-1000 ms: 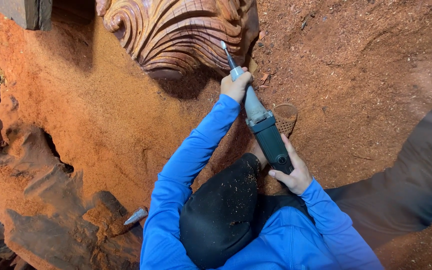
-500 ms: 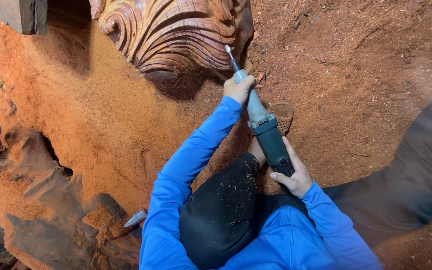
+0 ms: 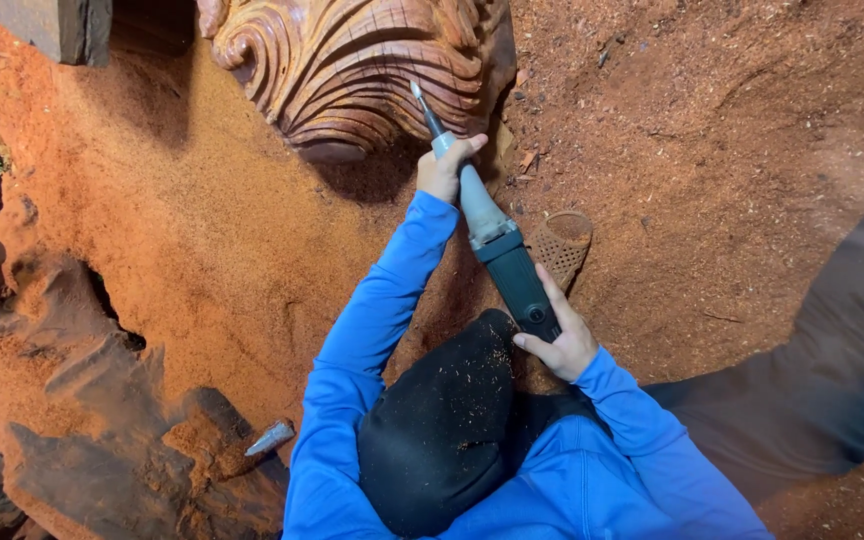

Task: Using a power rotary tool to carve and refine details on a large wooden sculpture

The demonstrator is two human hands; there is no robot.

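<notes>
My left hand [image 3: 444,167] is wrapped around the pale grey nose of a long electric die grinder [image 3: 500,255]. My right hand [image 3: 564,343] holds its dark green rear body. The tool slants up to the left. Its thin bit [image 3: 419,97] touches the lower right edge of a carved wooden piece [image 3: 352,75] with deep curling grooves. Both arms are in bright blue sleeves. A black cloth-covered shape [image 3: 442,430] dusted with wood chips lies between them.
Reddish sawdust [image 3: 202,230] covers the ground. A brown perforated shoe [image 3: 564,243] lies just right of the grinder. A metal chisel tip [image 3: 270,437] pokes out by rough root wood [image 3: 62,430] at the lower left. A dark block [image 3: 52,25] sits top left, a dark blurred shape [image 3: 832,380] right.
Both hands keep their grip on the grinder. The bit has shifted slightly along the carving's lower right edge, and the view has drifted a little.
</notes>
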